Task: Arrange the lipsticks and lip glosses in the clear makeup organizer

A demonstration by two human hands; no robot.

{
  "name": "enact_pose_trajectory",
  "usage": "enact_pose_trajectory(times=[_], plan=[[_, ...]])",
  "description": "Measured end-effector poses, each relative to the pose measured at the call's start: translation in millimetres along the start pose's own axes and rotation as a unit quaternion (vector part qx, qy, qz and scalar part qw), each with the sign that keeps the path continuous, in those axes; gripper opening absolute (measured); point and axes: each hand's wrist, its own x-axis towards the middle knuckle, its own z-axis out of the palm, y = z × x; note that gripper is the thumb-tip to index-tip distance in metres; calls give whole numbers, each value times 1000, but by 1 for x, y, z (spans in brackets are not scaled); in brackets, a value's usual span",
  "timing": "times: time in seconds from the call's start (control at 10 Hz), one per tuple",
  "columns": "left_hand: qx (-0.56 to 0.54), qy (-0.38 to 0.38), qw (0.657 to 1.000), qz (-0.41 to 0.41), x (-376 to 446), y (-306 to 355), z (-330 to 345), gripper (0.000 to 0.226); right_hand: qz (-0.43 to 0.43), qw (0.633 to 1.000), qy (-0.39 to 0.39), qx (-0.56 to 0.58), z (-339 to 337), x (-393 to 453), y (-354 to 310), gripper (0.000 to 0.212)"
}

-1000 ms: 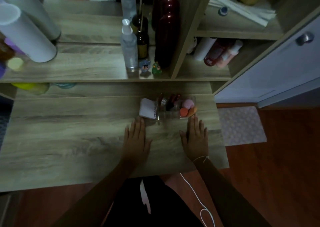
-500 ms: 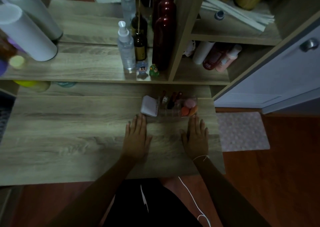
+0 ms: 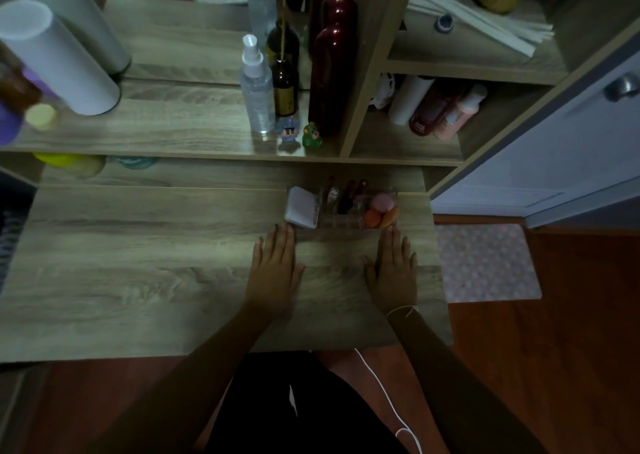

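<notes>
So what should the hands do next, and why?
Probably reach the right hand forward to a lipstick standing in the clear organizer. Both hands lie flat and empty on the table, left hand beside it.

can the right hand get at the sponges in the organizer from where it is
Probably yes. The right hand lies flat on the table, its fingers just short of the clear organizer. The pink and orange sponges sit in the open-topped right end directly ahead, with nothing between.
</notes>
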Motion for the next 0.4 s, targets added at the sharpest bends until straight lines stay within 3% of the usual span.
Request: enact_pose_trajectory(times=[0.2, 0.4], plan=[[-14, -1, 1000, -9, -7, 4, -4, 77, 13, 999, 25, 44, -3, -8, -5, 77], [-2, -2, 998, 66, -22, 12, -3, 75, 68, 996, 25, 41, 9, -41, -8, 77]])
